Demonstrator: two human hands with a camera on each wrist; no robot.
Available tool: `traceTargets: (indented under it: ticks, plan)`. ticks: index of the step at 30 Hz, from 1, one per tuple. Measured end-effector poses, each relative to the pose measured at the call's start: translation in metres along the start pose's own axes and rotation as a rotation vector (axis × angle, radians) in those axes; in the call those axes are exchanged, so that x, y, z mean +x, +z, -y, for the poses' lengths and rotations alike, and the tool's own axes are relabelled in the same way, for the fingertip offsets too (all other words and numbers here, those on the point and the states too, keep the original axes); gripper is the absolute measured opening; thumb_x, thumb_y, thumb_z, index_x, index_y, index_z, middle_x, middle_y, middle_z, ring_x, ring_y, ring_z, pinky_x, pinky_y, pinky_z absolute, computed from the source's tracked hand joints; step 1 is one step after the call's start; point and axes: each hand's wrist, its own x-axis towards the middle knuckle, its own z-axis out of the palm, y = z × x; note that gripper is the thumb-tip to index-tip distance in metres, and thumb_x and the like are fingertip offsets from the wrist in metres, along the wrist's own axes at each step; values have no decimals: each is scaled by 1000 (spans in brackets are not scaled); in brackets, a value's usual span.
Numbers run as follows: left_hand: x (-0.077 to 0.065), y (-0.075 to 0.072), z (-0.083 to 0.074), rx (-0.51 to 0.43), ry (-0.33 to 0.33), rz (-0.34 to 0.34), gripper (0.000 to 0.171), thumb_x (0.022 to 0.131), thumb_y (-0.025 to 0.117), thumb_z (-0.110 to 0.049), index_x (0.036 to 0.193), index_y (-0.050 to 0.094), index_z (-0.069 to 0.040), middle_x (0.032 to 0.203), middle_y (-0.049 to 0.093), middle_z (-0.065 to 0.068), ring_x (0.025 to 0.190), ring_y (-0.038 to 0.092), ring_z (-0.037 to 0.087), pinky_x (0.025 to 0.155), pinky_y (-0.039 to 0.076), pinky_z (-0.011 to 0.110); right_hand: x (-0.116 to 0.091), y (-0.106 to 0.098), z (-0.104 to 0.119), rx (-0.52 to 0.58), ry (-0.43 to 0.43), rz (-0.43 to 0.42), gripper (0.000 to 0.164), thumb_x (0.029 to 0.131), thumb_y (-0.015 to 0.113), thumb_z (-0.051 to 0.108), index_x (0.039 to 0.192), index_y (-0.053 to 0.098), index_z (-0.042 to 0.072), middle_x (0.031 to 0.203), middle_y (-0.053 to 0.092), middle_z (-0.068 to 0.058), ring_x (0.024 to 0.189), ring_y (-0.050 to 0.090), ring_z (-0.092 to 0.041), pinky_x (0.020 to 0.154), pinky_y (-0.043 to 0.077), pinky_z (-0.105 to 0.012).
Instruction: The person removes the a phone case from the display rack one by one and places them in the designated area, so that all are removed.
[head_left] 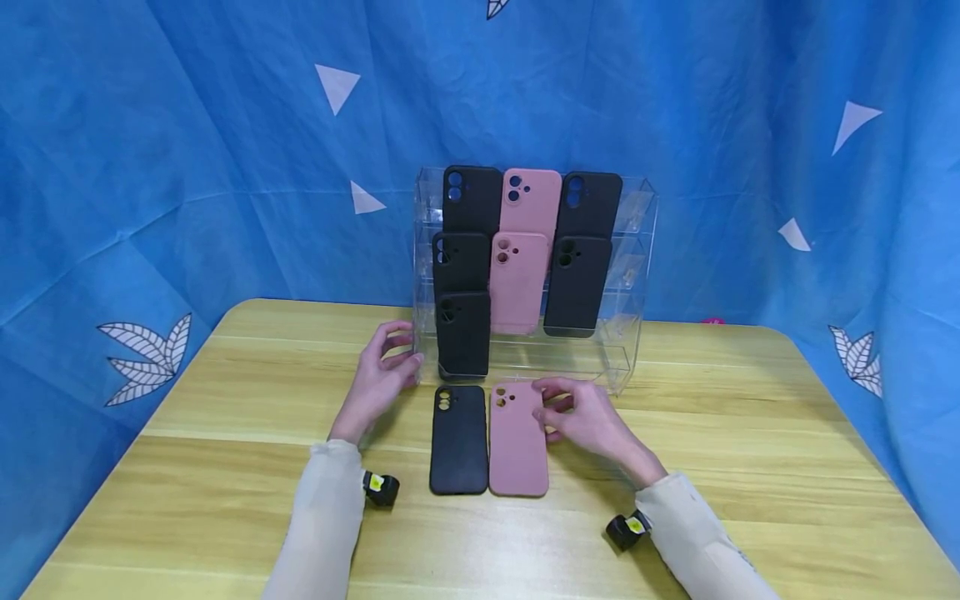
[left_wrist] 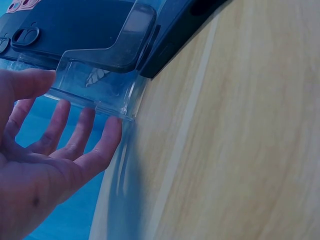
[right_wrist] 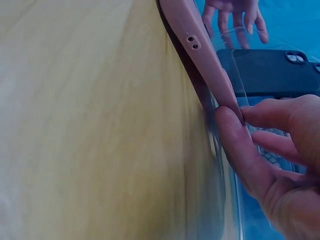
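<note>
On the table lie a black phone case [head_left: 459, 442] and, to its right, a pink phone case [head_left: 517, 442]. My right hand [head_left: 588, 415] pinches the pink case by its upper right edge between thumb and finger; in the right wrist view, that case's side [right_wrist: 197, 50] shows small holes. Beyond them stands a clear tiered rack [head_left: 555, 357] with several black and pink cases propped in it. My left hand [head_left: 381, 375] is at the rack's left side, its fingers loosely bent. The left wrist view has those fingertips [left_wrist: 112, 130] at the clear side wall.
One black case [head_left: 463, 333] leans in the rack's lowest tier at left. Higher up are a pink case [head_left: 519, 279] and a black case [head_left: 579, 287]. A blue patterned curtain [head_left: 247, 167] hangs behind the wooden table [head_left: 225, 442]. Each wrist wears a small black camera [head_left: 382, 489].
</note>
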Motion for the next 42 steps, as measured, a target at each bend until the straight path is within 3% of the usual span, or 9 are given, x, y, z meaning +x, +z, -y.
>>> traceTargets:
  ticks: [23,29,36,42]
  plan:
    - [0,1,0,-13,1,-1,49,100,61,-3,144,45,-16,145,50,21,126,61,41,86,60,42,1,0,3,-5,27,-9,38,93,70,4,131,65,1,121,71,-19,97,74,-26,66,64,-32]
    - [0,1,0,-12,0,-2,49,100,61,-3,144,45,-16,144,50,19,126,60,40,86,60,42,1,-4,7,-35,-44,-36,37,95,69,8,131,65,0,121,70,-20,93,74,-25,65,63,-29]
    - [0,1,1,-10,2,-4,49,100,60,-3,144,45,-16,144,51,19,126,60,40,86,60,41,5,-5,13,-103,-168,-125,34,95,71,10,127,68,3,117,74,-17,93,75,-28,64,59,-24]
    - [0,1,0,-9,2,-7,49,99,60,-3,144,45,-16,144,51,18,125,61,39,85,60,40,12,-3,20,-68,-250,-187,32,94,73,12,125,70,7,112,76,-15,96,75,-30,74,62,-29]
